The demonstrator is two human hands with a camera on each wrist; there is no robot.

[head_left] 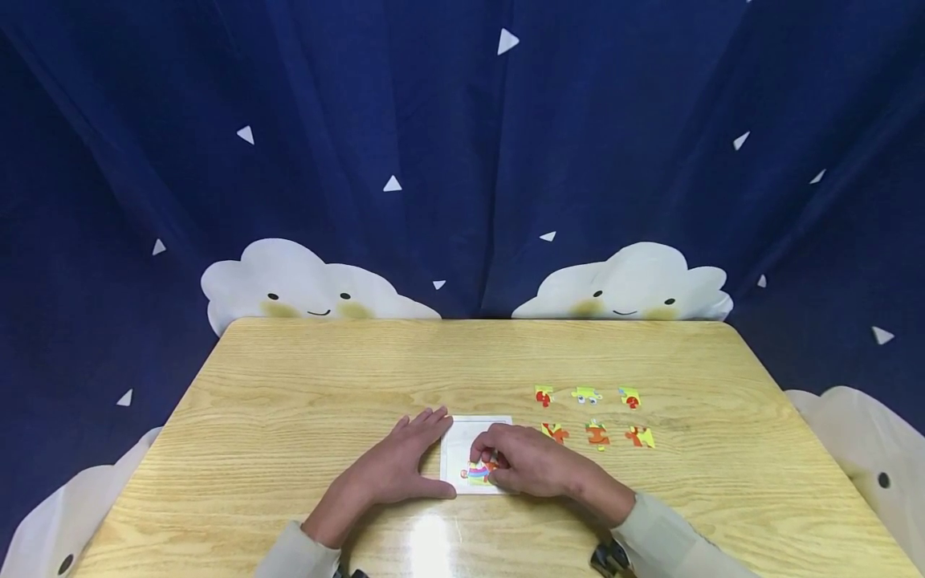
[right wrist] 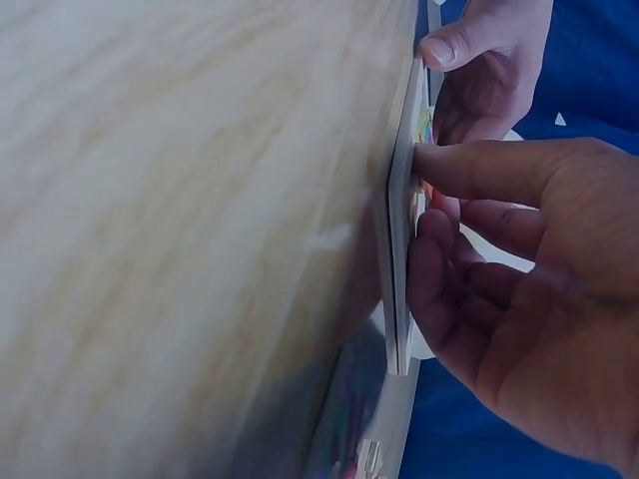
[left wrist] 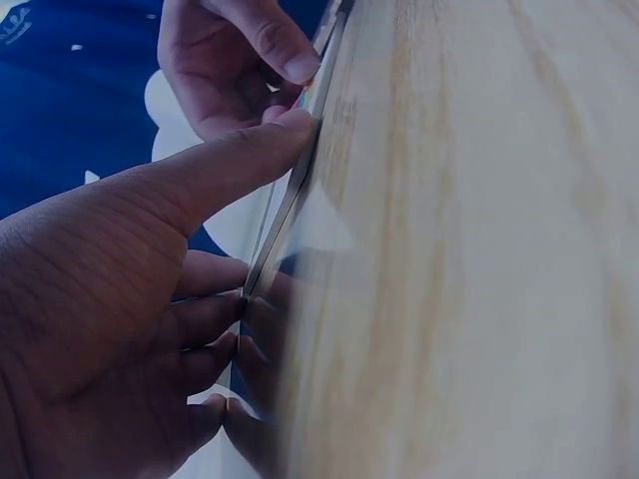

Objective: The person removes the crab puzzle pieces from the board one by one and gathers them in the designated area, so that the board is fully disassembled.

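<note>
A white square puzzle board (head_left: 453,443) lies flat on the table. Spread along its left side, my left hand (head_left: 393,467) touches the board, the thumb at its near left corner and the fingertips by its far left corner. My right hand (head_left: 533,461) is over the board's right half, thumb and forefinger pinching a small colourful jigsaw piece against it. Rainbow-patterned jigsaw work (head_left: 477,474) shows on the board beside those fingertips; the fingers partly hide where the pieces meet. In the right wrist view, the right thumb (right wrist: 469,172) is at the board's edge.
Loose jigsaw pieces lie in two rows right of the board, among them a red-and-yellow piece (head_left: 639,437) and one with eyes (head_left: 587,395). The wooden table (head_left: 325,361) ends at a dark blue curtain (head_left: 448,160) with clouds.
</note>
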